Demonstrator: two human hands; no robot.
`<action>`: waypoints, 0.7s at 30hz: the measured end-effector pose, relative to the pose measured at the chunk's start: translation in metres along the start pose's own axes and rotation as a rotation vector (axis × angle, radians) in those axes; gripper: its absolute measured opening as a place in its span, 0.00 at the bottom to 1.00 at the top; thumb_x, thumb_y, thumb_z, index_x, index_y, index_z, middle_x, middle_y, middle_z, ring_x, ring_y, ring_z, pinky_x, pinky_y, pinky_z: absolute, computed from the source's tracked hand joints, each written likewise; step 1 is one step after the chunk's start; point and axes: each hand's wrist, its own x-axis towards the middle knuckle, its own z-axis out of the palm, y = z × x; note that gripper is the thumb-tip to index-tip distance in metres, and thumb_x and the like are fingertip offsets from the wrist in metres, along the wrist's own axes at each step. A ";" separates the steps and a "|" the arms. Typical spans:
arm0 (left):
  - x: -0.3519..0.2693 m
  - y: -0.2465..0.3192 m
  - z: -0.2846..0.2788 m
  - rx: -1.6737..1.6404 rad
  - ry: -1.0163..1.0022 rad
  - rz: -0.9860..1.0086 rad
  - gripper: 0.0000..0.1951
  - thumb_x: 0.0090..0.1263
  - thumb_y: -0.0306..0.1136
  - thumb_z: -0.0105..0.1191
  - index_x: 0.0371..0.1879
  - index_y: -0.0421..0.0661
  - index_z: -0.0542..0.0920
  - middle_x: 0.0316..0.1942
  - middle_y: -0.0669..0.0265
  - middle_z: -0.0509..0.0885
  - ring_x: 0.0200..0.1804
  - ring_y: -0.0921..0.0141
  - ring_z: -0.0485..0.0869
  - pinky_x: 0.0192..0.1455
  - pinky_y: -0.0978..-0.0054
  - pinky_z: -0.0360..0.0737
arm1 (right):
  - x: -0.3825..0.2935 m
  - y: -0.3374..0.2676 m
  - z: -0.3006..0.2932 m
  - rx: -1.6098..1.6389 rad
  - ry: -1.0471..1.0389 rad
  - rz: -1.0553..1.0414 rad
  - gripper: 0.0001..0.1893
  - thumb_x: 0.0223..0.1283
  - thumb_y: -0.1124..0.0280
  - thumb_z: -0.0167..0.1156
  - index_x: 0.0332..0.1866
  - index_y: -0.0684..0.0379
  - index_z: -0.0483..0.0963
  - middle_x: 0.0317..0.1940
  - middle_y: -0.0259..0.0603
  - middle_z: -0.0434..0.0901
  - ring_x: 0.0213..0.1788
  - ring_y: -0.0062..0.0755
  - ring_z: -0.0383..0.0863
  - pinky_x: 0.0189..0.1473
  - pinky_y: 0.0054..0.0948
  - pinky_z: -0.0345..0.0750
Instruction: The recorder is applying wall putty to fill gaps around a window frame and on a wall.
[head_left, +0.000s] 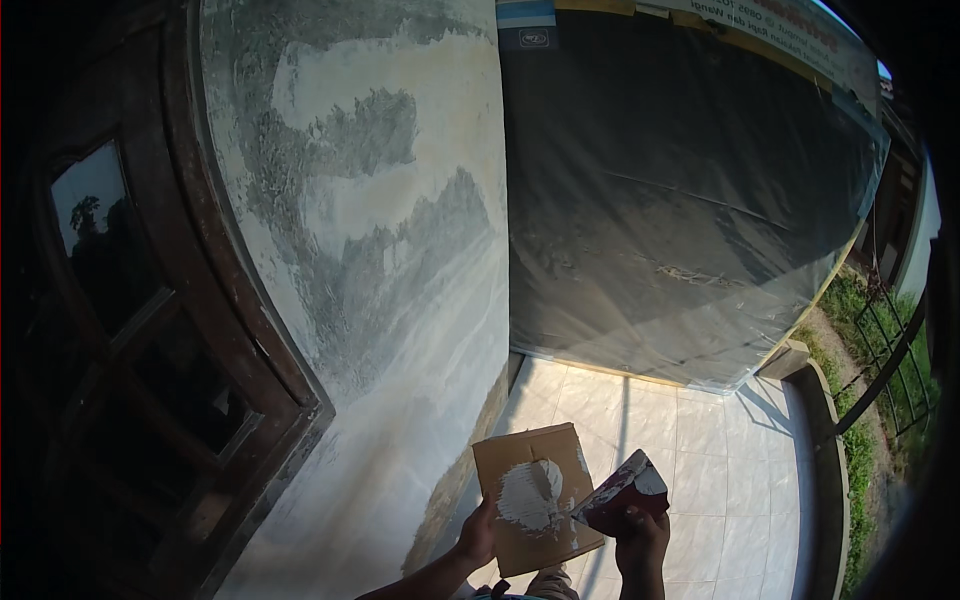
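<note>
My left hand (477, 531) grips the left edge of a flat cardboard piece (517, 450). A mound of white wall putty (525, 499) lies on the board's middle, with smears towards its right side. My right hand (643, 531) holds a dark red putty scraper (626, 499), smeared with white, its lower left corner at the board's right edge. To the left stands a grey wall (375, 277) with uneven patches of white putty; its lower part is mostly pale.
A dark wooden door with glass panes (187, 315) is at the left. Black sheeting with a taped yellow edge (660, 187) hangs at the right, above pale floor tiles (697, 465). A low curved wall (829, 465) and a metal fence (892, 352) border grass.
</note>
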 end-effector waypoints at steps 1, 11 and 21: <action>0.016 0.001 0.004 -0.045 0.004 0.022 0.32 0.80 0.59 0.39 0.72 0.47 0.66 0.66 0.61 0.75 0.67 0.61 0.74 0.72 0.56 0.70 | 0.018 -0.002 0.001 -0.002 -0.003 0.009 0.20 0.50 0.84 0.61 0.52 0.69 0.74 0.43 0.45 0.83 0.44 0.37 0.86 0.52 0.37 0.83; 0.160 0.076 0.060 -0.113 0.038 0.312 0.27 0.81 0.50 0.42 0.71 0.45 0.66 0.66 0.61 0.76 0.66 0.62 0.75 0.70 0.57 0.70 | 0.224 -0.013 0.051 -0.112 -0.146 -0.015 0.16 0.56 0.84 0.61 0.52 0.66 0.75 0.46 0.42 0.84 0.47 0.31 0.84 0.54 0.30 0.79; 0.233 0.124 0.105 -0.043 0.196 0.439 0.26 0.82 0.49 0.41 0.71 0.45 0.66 0.65 0.63 0.75 0.67 0.65 0.74 0.70 0.60 0.70 | 0.339 -0.035 0.149 -0.747 -0.575 -0.065 0.16 0.55 0.81 0.61 0.50 0.68 0.77 0.40 0.43 0.87 0.43 0.28 0.85 0.50 0.29 0.80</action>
